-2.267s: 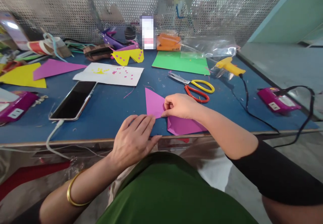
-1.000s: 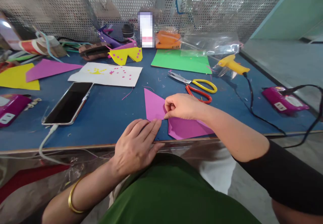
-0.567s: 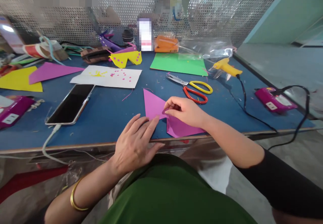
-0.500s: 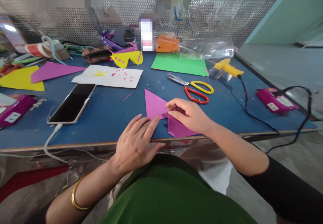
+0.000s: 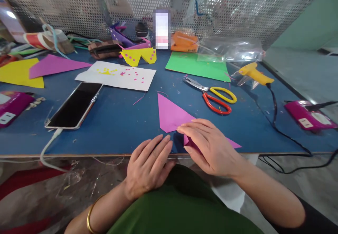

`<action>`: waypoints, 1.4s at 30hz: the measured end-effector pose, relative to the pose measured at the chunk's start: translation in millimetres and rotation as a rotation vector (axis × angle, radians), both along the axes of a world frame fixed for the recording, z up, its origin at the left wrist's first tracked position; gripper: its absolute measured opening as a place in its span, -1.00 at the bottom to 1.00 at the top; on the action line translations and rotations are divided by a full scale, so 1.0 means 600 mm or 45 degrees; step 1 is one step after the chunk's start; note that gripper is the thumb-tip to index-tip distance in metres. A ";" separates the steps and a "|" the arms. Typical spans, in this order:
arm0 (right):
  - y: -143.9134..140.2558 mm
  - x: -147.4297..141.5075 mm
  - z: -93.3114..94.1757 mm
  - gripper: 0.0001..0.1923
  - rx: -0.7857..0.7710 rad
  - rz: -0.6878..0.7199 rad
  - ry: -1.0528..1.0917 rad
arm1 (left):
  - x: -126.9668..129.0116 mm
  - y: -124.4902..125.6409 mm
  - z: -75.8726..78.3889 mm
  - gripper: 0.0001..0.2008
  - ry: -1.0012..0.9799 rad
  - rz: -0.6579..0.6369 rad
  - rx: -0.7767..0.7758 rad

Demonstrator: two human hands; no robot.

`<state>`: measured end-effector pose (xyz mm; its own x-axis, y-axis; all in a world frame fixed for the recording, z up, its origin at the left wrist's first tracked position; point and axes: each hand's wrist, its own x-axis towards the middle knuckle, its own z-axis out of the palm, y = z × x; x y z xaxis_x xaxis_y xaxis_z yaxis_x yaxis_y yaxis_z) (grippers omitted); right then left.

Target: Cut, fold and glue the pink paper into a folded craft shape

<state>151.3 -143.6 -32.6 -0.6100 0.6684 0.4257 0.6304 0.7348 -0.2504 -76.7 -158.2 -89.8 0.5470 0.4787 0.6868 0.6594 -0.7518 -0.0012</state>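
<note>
Starting at our left, we see a phone (image 5: 75,104) whose white cable (image 5: 49,153) drops over the front edge of the table (image 5: 113,121); a forearm catching that loop could drag the phone off. Beyond it, tiny pink and yellow bits lie on a white sheet (image 5: 113,82), and we judge a bump or draught could scatter them.

Next, our left hand (image 5: 149,163) rests palm down, its 4 fingers close together and loosely bent, with nothing visibly gripped; its fingertips are just beside the near edge of the pink sheet (image 5: 171,112), and we cannot tell whether they touch. That sheet lies on the table in front of us, partly beneath our right hand (image 5: 211,146), which is half open with thumb apart; its grip we cannot make out. With so little visible hold on the left, uneven pressure could skew the sheet or crease it wrongly.

Farther right, the scissors (image 5: 206,89) could be knocked by an outward sweep, and a tug on the black cord (image 5: 274,107) could pull over the yellow glue gun (image 5: 255,75).
</note>
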 end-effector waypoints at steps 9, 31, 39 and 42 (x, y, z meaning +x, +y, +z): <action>-0.010 -0.018 -0.004 -0.58 0.171 -0.030 -0.062 | 0.003 0.017 0.030 -0.56 0.164 0.107 0.016; -0.034 -0.077 -0.027 -0.50 0.393 -0.289 -0.159 | 0.004 0.025 0.032 -0.56 0.175 0.122 0.010; -0.034 -0.066 -0.022 -0.52 0.435 -0.443 -0.211 | 0.010 0.031 0.033 -0.57 0.163 0.095 0.032; -0.034 -0.072 -0.025 -0.52 0.489 -0.428 -0.241 | 0.009 0.032 0.030 -0.57 0.162 0.081 -0.002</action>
<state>108.3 -164.3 -47.4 -0.4792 0.6579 0.5809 0.8543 0.5013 0.1370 -71.4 -138.8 -71.6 0.5979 0.5165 0.6130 0.7005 -0.7084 -0.0863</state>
